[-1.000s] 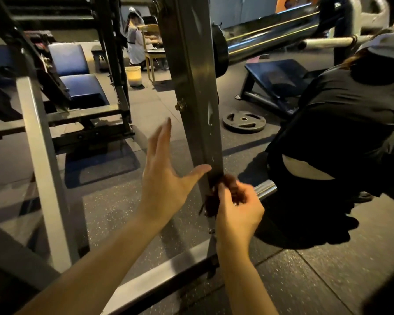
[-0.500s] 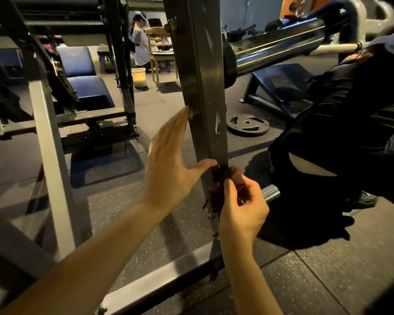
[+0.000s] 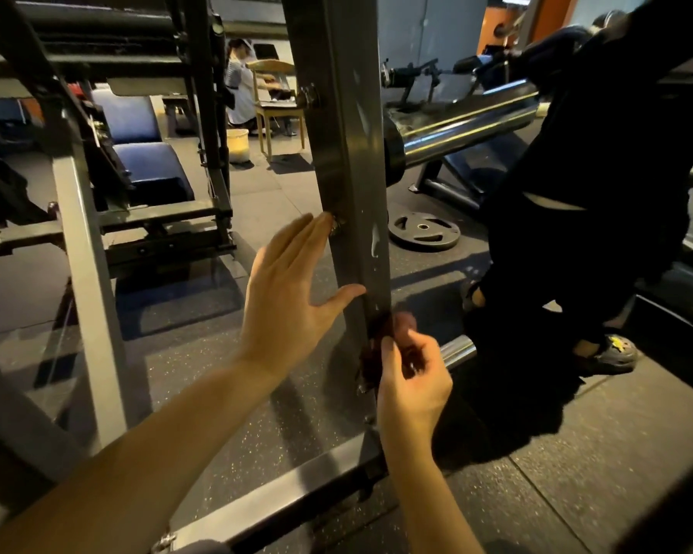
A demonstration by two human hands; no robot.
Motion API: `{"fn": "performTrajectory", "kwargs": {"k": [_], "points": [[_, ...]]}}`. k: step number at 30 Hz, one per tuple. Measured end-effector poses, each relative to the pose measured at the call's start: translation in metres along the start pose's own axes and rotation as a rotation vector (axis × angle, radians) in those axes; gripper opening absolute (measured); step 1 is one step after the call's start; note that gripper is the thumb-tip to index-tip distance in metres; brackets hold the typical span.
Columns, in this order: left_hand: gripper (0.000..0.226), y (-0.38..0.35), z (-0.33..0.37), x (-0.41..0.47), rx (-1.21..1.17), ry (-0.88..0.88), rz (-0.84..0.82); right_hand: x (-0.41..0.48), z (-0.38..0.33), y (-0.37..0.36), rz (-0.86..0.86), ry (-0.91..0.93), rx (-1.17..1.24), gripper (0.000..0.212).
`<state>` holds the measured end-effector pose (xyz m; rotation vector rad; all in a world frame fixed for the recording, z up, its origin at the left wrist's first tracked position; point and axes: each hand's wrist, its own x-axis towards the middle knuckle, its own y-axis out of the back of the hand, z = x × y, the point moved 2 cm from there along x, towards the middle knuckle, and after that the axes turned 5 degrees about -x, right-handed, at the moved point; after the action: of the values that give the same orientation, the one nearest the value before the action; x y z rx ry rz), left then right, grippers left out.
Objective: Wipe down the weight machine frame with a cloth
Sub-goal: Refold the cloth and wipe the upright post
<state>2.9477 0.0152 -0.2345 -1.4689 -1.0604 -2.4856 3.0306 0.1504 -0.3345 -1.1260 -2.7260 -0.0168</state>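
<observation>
Both hands have crept up the upright post [image 3: 353, 185]: left hand [image 3: 293, 289] flat and open against it, right hand [image 3: 411, 373] pinching the dark cloth [image 3: 381, 333], wiping upward

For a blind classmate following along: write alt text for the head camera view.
A right hand pinches a dark cloth against a grey upright post of a gym machine, while the open left hand steadies it. A weight plate lies on the floor behind.
</observation>
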Motion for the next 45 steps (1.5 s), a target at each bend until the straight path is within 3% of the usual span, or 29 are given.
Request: {"fn": "performTrajectory", "kwargs": {"k": [3, 10, 16, 23, 25, 29, 34, 37, 40, 43, 45], "points": [[0.080, 0.008, 0.002, 0.006, 0.061, -0.052, 0.007, -0.009, 0.019, 0.001, 0.025, -0.171, -0.037, 0.017], [0.057, 0.017, 0.004, 0.016, 0.077, -0.024, 0.009, 0.017, -0.083, -0.014, -0.049, 0.192, 0.036, 0.018], [0.046, 0.020, 0.004, 0.020, 0.027, -0.050, 0.060, -0.001, -0.025, 0.003, -0.029, 0.032, -0.134, 0.023], [0.036, 0.015, 0.001, 0.019, -0.134, 0.072, 0.079, 0.025, -0.137, -0.018, -0.092, 0.531, -0.008, 0.019], [0.035, 0.015, 0.000, 0.021, -0.159, 0.092, 0.119, 0.019, -0.111, -0.011, -0.131, 0.577, -0.134, 0.020], [0.036, 0.018, 0.001, 0.026, -0.191, 0.053, 0.140, 0.004, -0.056, -0.003, -0.133, 0.467, -0.310, 0.041], [0.023, 0.016, -0.003, 0.028, -0.265, 0.159, 0.152, 0.034, -0.141, -0.018, -0.059, 0.749, -0.228, 0.018], [0.019, 0.016, -0.003, 0.029, -0.271, 0.163, 0.174, 0.045, -0.160, -0.015, -0.138, 0.753, -0.098, 0.020], [0.020, 0.017, -0.002, 0.031, -0.233, 0.143, 0.184, 0.036, -0.098, 0.000, -0.208, 0.651, -0.165, 0.026], [0.023, 0.018, 0.001, 0.031, -0.226, 0.123, 0.194, 0.034, -0.063, 0.008, -0.165, 0.500, -0.223, 0.028], [0.026, 0.016, 0.000, 0.030, -0.247, 0.128, 0.199, 0.040, -0.089, 0.002, -0.135, 0.584, -0.217, 0.022]]}}
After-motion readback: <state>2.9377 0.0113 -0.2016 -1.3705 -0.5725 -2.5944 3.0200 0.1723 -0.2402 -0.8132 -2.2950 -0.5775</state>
